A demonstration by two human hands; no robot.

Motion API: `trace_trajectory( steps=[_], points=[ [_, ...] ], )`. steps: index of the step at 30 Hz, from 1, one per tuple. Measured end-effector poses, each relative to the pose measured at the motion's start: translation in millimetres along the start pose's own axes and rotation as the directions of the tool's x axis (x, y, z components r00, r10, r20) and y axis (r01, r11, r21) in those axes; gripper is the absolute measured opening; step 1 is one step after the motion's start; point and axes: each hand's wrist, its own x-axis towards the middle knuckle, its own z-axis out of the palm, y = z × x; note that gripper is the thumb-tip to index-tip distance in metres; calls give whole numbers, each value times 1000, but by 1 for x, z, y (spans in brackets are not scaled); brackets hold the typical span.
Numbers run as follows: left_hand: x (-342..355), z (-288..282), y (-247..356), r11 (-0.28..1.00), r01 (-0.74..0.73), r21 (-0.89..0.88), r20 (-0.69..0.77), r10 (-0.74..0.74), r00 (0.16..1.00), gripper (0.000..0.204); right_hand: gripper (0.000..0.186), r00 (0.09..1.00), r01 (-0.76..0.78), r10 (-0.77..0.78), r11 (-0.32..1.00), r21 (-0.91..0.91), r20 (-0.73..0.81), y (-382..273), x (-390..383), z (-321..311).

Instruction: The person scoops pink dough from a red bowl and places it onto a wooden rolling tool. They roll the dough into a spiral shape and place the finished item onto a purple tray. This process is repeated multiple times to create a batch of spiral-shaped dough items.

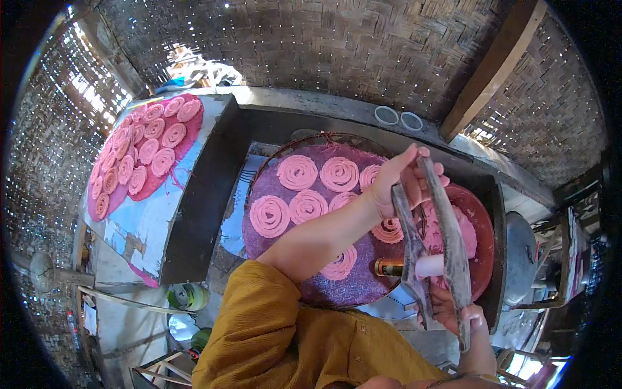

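Note:
Both my hands are on a wooden hand press (450,240) with two long grey bars, held sideways. My left hand (402,178) grips the bars at their far ends. At the near ends my right hand (445,310) is closed around them, its fingers partly hidden. Between the bars shows a white plunger (430,266), and a gold metal cylinder (389,267) sticks out to the left. Below it lies a round tray with purple cloth (265,185), bearing several pink coiled dough spirals (308,206). My left forearm covers some of them.
A red basin (484,275) of pink dough (468,233) stands at the right, partly behind the press. Many finished spirals (149,150) lie on a pink cloth at the left. Two white rings (386,115) rest on the back ledge. A dark pot (518,253) is far right.

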Motion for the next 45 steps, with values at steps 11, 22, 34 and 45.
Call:
trace_trajectory(
  steps=[11, 22, 34, 45],
  points=[
    [-26, 2, -3, 996, -71, -55, 34, 73, 997, 36, 97, 998, -40, 41, 999, 19, -46, -6, -9, -3],
    [-32, 39, -2, 990, -141, -10, 338, 136, 931, 48, 102, 995, -101, 101, 994, -47, -16, -11, -31, -2],
    [-29, 68, -1, 981, -190, -43, 472, 187, 862, 52, 81, 984, 81, -99, 989, -125, -146, -38, -38, 31],
    [-50, 81, 5, 985, -171, 16, 471, 144, 870, 57, 71, 1000, 16, -16, 945, -327, 3, -24, -42, 12]
  ],
)
